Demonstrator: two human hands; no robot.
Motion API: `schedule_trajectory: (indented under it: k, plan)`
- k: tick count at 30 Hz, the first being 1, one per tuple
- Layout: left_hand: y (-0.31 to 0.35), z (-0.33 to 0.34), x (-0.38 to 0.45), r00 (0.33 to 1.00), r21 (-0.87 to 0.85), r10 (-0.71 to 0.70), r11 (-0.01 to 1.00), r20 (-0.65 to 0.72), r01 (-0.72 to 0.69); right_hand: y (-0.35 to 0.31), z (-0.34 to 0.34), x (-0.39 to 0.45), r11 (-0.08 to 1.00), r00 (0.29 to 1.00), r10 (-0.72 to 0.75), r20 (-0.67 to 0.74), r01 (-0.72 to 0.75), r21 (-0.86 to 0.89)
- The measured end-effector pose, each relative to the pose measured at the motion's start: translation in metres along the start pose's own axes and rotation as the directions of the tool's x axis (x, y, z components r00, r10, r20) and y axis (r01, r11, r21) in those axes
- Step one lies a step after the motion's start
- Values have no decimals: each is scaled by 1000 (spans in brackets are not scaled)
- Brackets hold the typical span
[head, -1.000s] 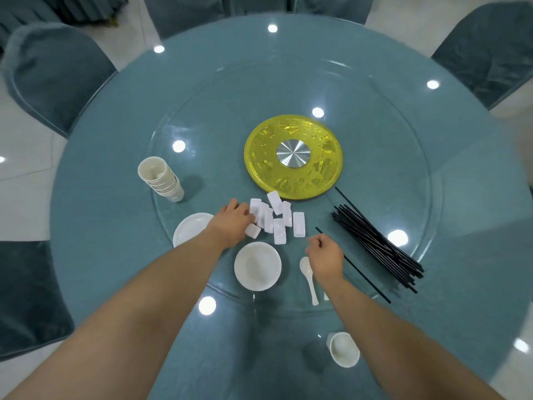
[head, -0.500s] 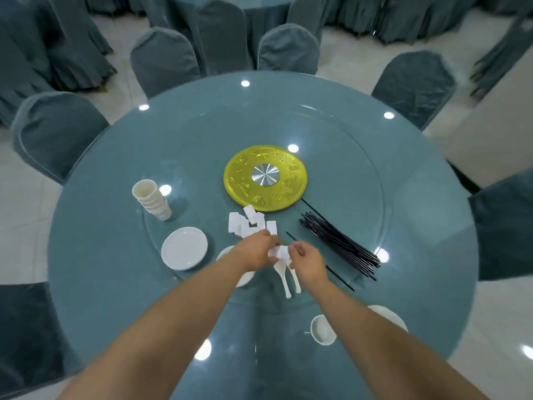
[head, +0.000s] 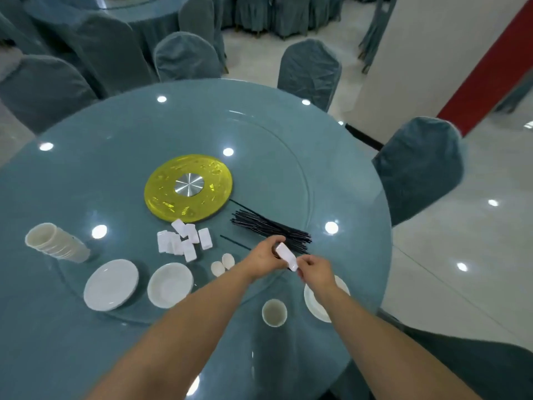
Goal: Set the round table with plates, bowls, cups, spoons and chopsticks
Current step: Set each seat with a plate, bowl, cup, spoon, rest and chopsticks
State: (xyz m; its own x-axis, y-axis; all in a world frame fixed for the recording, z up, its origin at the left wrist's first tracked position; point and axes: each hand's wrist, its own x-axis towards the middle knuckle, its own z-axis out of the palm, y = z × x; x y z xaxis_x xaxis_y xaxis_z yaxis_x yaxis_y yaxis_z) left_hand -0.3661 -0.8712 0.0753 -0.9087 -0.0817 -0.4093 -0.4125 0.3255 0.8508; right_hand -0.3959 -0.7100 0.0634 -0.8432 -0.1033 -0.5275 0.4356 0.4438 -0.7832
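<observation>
Both hands have swung right from the rest pile, left hand and right hand pinching one white rest toward the near plate.

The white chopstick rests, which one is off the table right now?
The rest held between the left hand and right hand; the other rests lie clustered on the glass.

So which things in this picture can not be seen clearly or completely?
Head view:
- Plate at the near right: the right forearm covers much of it.
- Spoons: only the bowls show; the left forearm hides the handles.
- White piece: held between the left hand and right hand; fingers cover part of it, and motion blur hides its shape.
- Chopsticks: near ends hidden behind the hands.
</observation>
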Motion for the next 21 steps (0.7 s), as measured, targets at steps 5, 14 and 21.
schedule_trajectory:
  k: [5,14,21]
  plan:
    - [24,44,30,995,-182,-104,978,-10,100,13,-42,18,969,992,122,24,-125,214]
    - [41,87,81,964,-81,-248,967,-98,241,34,-93,72,908,947,322,2,-310,282]
    - [14,69,100,872,52,-394,903,-289,426,50,-100,125,926,926,370,-72,-361,113]
